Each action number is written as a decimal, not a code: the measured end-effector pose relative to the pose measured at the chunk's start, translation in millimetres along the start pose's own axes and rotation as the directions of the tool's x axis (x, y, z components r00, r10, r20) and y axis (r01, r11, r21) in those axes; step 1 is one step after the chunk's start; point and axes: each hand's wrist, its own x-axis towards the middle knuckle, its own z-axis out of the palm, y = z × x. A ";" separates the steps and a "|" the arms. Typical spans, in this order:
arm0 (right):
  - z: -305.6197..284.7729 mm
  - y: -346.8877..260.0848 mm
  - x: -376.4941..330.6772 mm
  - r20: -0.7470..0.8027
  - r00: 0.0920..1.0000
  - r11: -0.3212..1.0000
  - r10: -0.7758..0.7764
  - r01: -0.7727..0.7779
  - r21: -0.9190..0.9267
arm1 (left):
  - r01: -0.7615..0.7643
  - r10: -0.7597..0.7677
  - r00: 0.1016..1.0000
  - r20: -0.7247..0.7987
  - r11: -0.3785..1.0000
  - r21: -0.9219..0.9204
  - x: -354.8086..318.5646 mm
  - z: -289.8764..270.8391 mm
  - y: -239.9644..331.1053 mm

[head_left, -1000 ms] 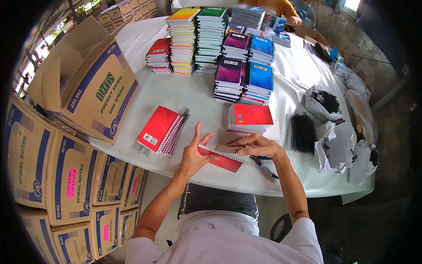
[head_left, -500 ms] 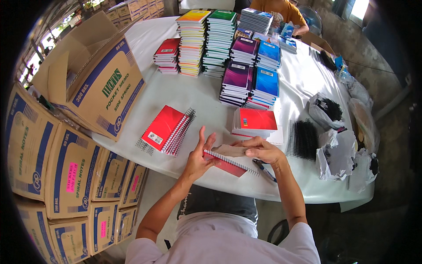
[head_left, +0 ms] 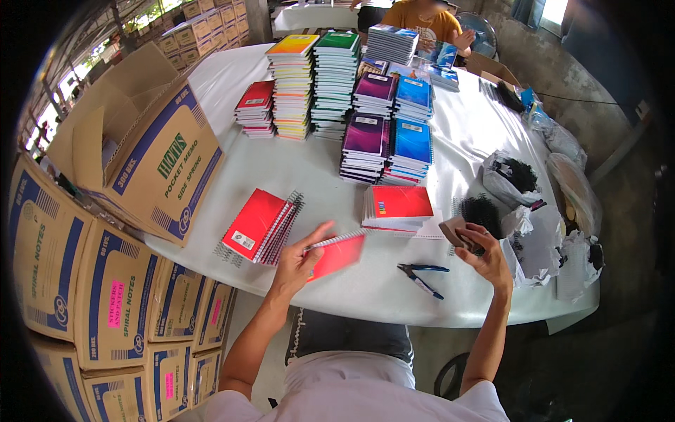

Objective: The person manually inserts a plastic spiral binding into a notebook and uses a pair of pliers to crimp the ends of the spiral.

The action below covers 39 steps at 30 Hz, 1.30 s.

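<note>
My left hand (head_left: pixel 290 266) grips a red spiral notebook (head_left: pixel 341 254) by its coil-side end, the thumb lying over it; the cover is smeared by motion. Farther to the right, my right hand (head_left: pixel 489 259) is closed on a small brown flat piece (head_left: pixel 451 229), held beside the black wire coils (head_left: pixel 485 211). Between the hands, blue-handled pliers (head_left: pixel 425 278) lie on the table with their handles spread. Beyond my left hand is a stack of red notebooks (head_left: pixel 254 218) with coils sticking out. A second red-covered stack (head_left: pixel 402 202), showing no coils, sits past the pliers.
Tall stacks of yellow (head_left: pixel 292 46), green (head_left: pixel 337 41), purple (head_left: pixel 365 133) and blue (head_left: pixel 412 141) notebooks stand at the back. An open carton (head_left: pixel 165 165) is at left, above stacked cartons (head_left: pixel 116 295). Torn wrappers (head_left: pixel 538 243) edge the right side. A co-worker (head_left: pixel 429 24) sits opposite.
My hands have parted: the right has gone right with the brown piece, the left has shifted slightly left with the notebook. The pliers are now uncovered. The co-worker's hand has risen.
</note>
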 end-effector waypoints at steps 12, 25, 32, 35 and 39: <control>108.2 -33.7 -52.4 -0.040 0.957 0.869 -0.287 0.243 -0.431 | -0.111 0.229 0.972 -0.060 0.667 0.736 -30.6 13.7 -51.2; 126.7 -140.0 -29.6 -0.002 0.898 0.888 -0.441 0.436 -0.147 | -0.130 0.266 0.964 -0.011 0.507 0.852 -19.8 46.2 -15.3; 133.6 -135.9 -26.4 -0.003 0.861 0.850 -0.509 0.501 -0.162 | -0.160 0.326 0.945 0.007 0.444 0.882 -17.4 48.0 -17.4; 131.1 -140.3 -26.5 -0.011 0.860 0.845 -0.510 0.498 -0.196 | -0.146 0.339 0.941 -0.010 0.432 0.890 -17.0 49.2 -17.7; 126.2 -145.8 -25.4 -0.056 0.850 0.836 -0.523 0.500 -0.226 | -0.131 0.332 0.943 -0.015 0.412 0.902 -15.5 49.6 -11.9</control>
